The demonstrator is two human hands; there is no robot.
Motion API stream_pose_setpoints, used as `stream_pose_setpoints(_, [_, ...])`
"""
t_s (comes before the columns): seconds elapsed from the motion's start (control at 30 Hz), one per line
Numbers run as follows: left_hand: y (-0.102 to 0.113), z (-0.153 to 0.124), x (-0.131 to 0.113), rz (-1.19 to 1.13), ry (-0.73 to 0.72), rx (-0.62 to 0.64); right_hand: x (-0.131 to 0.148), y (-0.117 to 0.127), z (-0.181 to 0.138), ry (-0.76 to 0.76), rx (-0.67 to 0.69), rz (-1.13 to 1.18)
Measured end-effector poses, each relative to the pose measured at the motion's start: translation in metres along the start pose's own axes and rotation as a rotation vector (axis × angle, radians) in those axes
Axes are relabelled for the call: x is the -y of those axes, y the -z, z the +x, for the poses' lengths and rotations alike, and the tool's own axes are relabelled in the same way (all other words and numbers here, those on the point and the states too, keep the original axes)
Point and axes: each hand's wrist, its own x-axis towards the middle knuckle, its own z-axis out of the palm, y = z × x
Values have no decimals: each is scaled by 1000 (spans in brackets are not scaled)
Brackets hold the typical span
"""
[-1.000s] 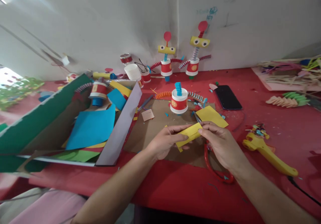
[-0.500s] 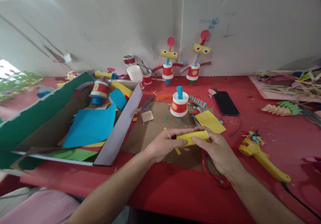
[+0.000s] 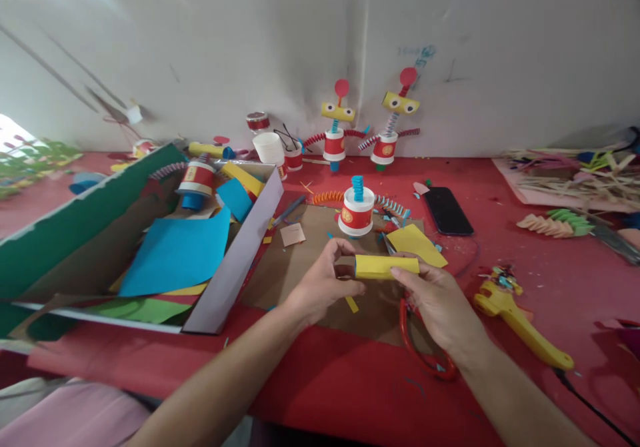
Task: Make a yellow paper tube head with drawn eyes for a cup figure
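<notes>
A yellow paper tube (image 3: pixel 377 267) lies level in my right hand (image 3: pixel 440 297), pinched between thumb and fingers near its right end. At its left end my left hand (image 3: pixel 327 285) is open, thumb and fingers spread apart with a gap before the tube. Just beyond stands a paper cup figure (image 3: pixel 356 217) with a red band, a folded blue strip on top and folded orange and blue strips as arms. A yellow paper sheet (image 3: pixel 417 245) lies behind my right hand. Red-handled scissors (image 3: pixel 404 330) lie partly under that hand.
A cardboard box (image 3: pixel 235 267) of coloured paper stands at the left. Two finished-looking cup figures (image 3: pixel 334 143) stand by the wall. To the right are a black phone (image 3: pixel 449 211) and a yellow glue gun (image 3: pixel 525 327) with its cord. Brown cardboard (image 3: pixel 280 287) covers the middle of the red table.
My left hand has let go of the yellow tube and its fingers have spread. The tube stays in my right hand, its left end now exposed.
</notes>
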Motion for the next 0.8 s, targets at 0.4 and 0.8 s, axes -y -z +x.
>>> stream_pose_setpoints(0.4, [-10, 0, 8, -100, 51, -104, -2, -7, -4, 190, -66, -182])
stream_pose_setpoints(0.8, [-11, 1, 11, -63, 7, -119, 0, -10, -3, 176, -28, -246])
